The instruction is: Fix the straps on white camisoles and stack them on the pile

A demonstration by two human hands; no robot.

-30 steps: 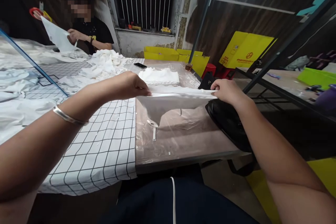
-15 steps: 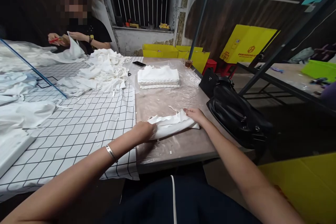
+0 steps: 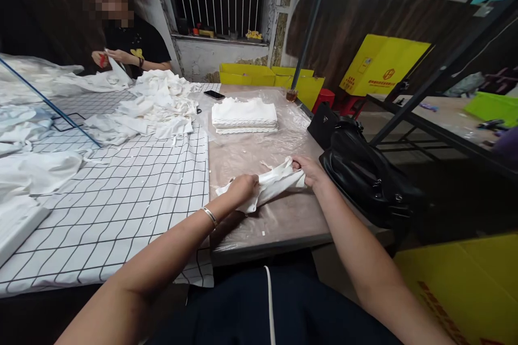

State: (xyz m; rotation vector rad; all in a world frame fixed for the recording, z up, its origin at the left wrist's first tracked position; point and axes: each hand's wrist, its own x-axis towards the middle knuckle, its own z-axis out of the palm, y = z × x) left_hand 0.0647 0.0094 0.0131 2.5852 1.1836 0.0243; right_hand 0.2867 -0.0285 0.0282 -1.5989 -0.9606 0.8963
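Observation:
A white piece of cloth [image 3: 275, 186], creased and partly folded, is stretched between my two hands over the plastic-covered table [image 3: 291, 221]. My left hand [image 3: 244, 188] is closed on its middle left part, with a flap sticking out past the fingers. At the cloth's right end my right hand [image 3: 308, 170] pinches the edge, fingers curled. The exact garment kind cannot be made out. Beyond the hands lies a neat stack of folded white cloths [image 3: 244, 116].
Heaps of loose white cloth [image 3: 162, 102] cover the checked tablecloth [image 3: 162, 194] at left. A phone [image 3: 214, 95] lies behind. Black bags [image 3: 360, 172] sit along the right edge. A co-worker [image 3: 137, 46] across the table holds red-handled scissors [image 3: 102, 60] and fabric.
My left hand has moved right and slightly up along the cloth, bunching it. My right hand has shifted slightly and curled round the cloth's end. The co-worker's hands have moved right.

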